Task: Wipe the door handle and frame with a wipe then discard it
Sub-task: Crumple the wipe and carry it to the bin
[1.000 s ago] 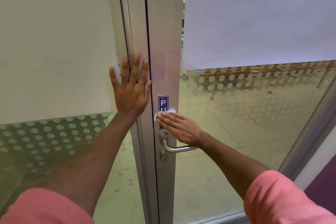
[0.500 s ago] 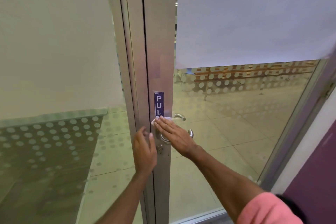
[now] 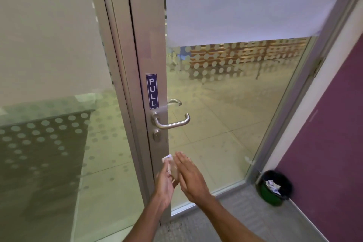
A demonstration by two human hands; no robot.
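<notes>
Both hands dropped below door handle (image 3: 172, 122), left hand (image 3: 165, 184) fingers gripping wipe (image 3: 168, 160), right hand (image 3: 191, 178) open, "PULL" sticker (image 3: 153, 91)

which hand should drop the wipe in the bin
Probably the right hand: the bin stands on the floor to the right, on its side. But the wipe lies against the left hand, so it must be passed over first.

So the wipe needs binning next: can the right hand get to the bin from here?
Probably yes. The bin stands open-topped on the floor to the right, nothing between it and the right hand. The wipe sits between both hands, so a step closer looks needed.
</notes>
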